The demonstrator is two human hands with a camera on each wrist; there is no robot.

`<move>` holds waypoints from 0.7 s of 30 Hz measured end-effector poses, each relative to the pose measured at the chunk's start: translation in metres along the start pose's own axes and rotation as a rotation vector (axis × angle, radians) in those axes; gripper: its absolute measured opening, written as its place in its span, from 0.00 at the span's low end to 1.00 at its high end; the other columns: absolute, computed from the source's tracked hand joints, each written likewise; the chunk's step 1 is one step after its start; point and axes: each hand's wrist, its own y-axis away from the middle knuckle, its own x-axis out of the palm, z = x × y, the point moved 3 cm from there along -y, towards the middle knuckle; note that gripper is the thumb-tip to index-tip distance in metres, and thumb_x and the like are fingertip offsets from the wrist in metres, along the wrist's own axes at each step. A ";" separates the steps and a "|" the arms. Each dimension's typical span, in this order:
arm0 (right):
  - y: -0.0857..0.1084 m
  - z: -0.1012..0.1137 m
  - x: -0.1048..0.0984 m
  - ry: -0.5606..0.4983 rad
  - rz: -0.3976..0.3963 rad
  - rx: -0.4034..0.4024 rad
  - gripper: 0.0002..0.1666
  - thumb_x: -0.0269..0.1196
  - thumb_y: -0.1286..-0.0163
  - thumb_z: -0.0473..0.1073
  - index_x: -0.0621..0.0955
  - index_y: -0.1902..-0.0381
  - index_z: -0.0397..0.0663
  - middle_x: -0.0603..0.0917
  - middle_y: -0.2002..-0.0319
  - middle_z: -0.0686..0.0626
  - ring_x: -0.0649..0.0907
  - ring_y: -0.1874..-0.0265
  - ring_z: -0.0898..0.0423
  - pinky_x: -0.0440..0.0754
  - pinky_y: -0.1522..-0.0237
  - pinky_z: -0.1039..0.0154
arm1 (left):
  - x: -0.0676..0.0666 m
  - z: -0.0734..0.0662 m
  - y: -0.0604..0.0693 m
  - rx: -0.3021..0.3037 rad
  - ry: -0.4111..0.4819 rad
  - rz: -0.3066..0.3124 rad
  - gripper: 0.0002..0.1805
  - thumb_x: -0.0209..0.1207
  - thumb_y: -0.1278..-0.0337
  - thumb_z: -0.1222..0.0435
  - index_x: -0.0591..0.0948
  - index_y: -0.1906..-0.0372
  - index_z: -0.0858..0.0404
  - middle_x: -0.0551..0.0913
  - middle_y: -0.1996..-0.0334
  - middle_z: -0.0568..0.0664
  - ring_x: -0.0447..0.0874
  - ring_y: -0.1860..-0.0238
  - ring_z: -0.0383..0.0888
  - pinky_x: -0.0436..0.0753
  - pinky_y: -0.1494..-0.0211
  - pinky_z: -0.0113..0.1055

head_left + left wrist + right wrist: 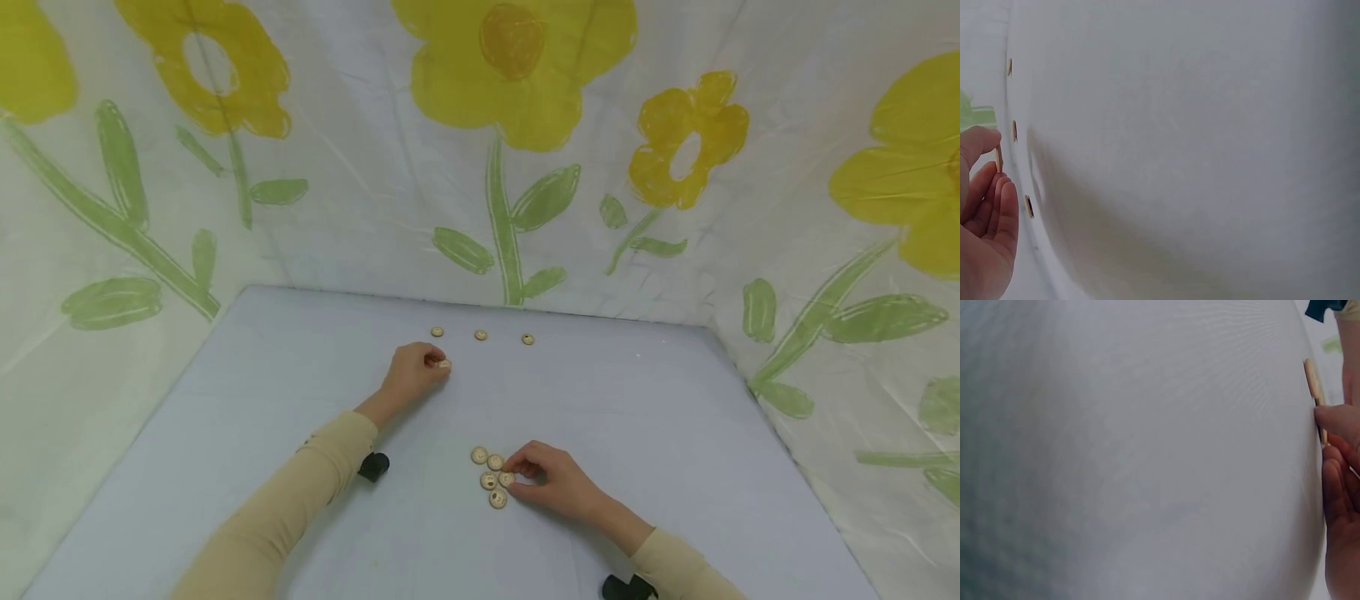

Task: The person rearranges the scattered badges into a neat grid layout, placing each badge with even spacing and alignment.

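Observation:
My left hand point(412, 373) pinches a small round wooden disc point(444, 364) between thumb and fingertips. In the left wrist view that disc point(999, 159) is seen edge-on, held above the table. Just beyond this hand lie three similar discs in a row, the middle one point(481, 335) among them. Nearer the front, my right hand point(551, 479) has thumb and fingertips around the edges of another wooden disc point(507, 480), which lies at the right side of a small cluster. Dark printed marks show on several cluster discs, such as the lowest one point(497, 498).
A pale cloth-covered table point(645, 400) spreads around both hands. Behind it and at the sides hang white sheets point(360, 208) painted with yellow flowers. Black wrist devices point(373, 467) sit by both sleeves.

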 end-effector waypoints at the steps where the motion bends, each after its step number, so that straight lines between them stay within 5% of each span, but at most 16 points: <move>1: 0.000 0.000 0.000 0.001 0.001 0.003 0.12 0.69 0.37 0.42 0.82 0.55 0.54 0.82 0.59 0.57 0.79 0.63 0.61 0.79 0.59 0.66 | 0.000 0.001 -0.001 -0.001 -0.003 -0.004 0.09 0.65 0.47 0.68 0.85 0.63 0.70 0.84 0.68 0.54 0.80 0.65 0.48 0.80 0.59 0.42; 12: -0.001 0.014 -0.001 -0.002 -0.020 -0.014 0.14 0.70 0.40 0.34 0.82 0.56 0.45 0.83 0.61 0.49 0.81 0.65 0.51 0.80 0.61 0.64 | 0.000 0.015 -0.007 -0.070 0.000 -0.034 0.09 0.64 0.46 0.68 0.84 0.61 0.69 0.85 0.65 0.57 0.81 0.62 0.50 0.80 0.56 0.44; 21: -0.007 0.043 -0.014 -0.008 -0.018 -0.033 0.14 0.69 0.42 0.29 0.81 0.58 0.38 0.83 0.62 0.43 0.81 0.66 0.46 0.81 0.63 0.60 | -0.003 0.014 -0.010 -0.063 -0.018 -0.076 0.09 0.63 0.48 0.70 0.84 0.62 0.71 0.84 0.68 0.57 0.80 0.64 0.51 0.79 0.57 0.45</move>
